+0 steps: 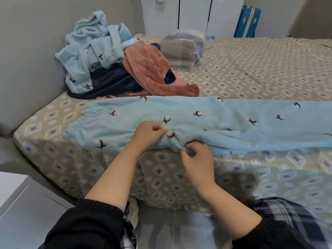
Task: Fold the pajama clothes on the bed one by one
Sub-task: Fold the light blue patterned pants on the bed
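Observation:
Light blue fleece pajama pants [206, 121] with small brown-and-white flower prints lie flat along the bed's near edge, waistband to the left, legs running off to the right. My left hand [148, 134] pinches the fabric near the crotch, fingers curled. Just to its right, at the pants' near edge, my right hand [196, 159] grips a bunched fold of the same fabric. A pile of unfolded pajamas sits behind at the left: light blue pieces [93, 49], a pink one [152, 72] and a dark navy one [111, 83].
The bed [251, 72] has a beige diamond-patterned sheet and stands against a grey wall on the left. A plastic-wrapped bundle of folded fabric [183, 47] lies at the back. Behind it are a white wardrobe [194, 13] and a blue suitcase [248, 22]. A white surface [16, 203] is low left.

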Motion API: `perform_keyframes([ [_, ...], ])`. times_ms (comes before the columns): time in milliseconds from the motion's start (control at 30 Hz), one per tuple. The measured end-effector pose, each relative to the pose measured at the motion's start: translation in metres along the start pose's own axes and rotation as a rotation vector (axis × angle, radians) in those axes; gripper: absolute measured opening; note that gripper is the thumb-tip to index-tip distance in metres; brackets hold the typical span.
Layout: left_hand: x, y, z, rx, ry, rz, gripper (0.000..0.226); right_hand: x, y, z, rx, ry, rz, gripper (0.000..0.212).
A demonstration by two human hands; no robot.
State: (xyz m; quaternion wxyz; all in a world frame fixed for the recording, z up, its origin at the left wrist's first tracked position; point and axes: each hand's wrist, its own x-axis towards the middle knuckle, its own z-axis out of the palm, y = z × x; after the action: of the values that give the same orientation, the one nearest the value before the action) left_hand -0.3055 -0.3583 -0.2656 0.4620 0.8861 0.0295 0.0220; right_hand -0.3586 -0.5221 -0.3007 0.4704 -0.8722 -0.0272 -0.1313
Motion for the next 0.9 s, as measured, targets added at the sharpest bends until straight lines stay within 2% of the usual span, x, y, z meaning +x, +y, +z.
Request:
perform_keyframes([
  [67,-0.004,0.000,0.002,0.028,-0.004,0.019,0.020,-0.007,-0.006,-0.005,0.249,-0.025,0.148,0.009],
  [133,-0.010,0.000,0.004,0.069,-0.015,0.039,0.018,-0.013,-0.012,-0.006,0.409,-0.030,0.218,0.019],
  [400,-0.033,0.000,0.000,0.126,-0.089,0.102,0.019,-0.006,-0.016,0.000,0.422,0.089,0.415,0.032],
  [500,-0.037,-0.006,-0.003,0.143,-0.022,0.118,0.017,-0.012,-0.016,-0.004,0.476,0.105,0.409,0.031],
  [567,-0.036,-0.014,-0.004,0.260,0.061,0.163,0.020,-0.020,-0.016,-0.011,0.489,0.102,0.362,0.024],
  [633,-0.033,-0.024,-0.003,0.454,0.085,0.196,0.035,-0.025,-0.012,-0.017,0.353,0.010,0.298,0.019],
  [733,-0.031,-0.036,-0.001,0.812,-0.042,0.091,0.050,-0.022,-0.001,-0.024,-0.220,-0.289,0.145,0.020],
  [767,-0.031,-0.039,0.000,0.874,-0.080,0.062,0.052,-0.020,0.002,-0.026,-0.393,-0.319,0.079,0.016],
  [833,-0.032,-0.040,0.002,0.923,-0.098,0.040,0.054,-0.016,0.002,-0.031,-0.489,-0.206,-0.025,0.011],
  [900,-0.034,-0.035,0.005,0.922,-0.073,0.047,0.054,-0.011,0.000,-0.036,-0.382,0.004,-0.174,0.011],
])
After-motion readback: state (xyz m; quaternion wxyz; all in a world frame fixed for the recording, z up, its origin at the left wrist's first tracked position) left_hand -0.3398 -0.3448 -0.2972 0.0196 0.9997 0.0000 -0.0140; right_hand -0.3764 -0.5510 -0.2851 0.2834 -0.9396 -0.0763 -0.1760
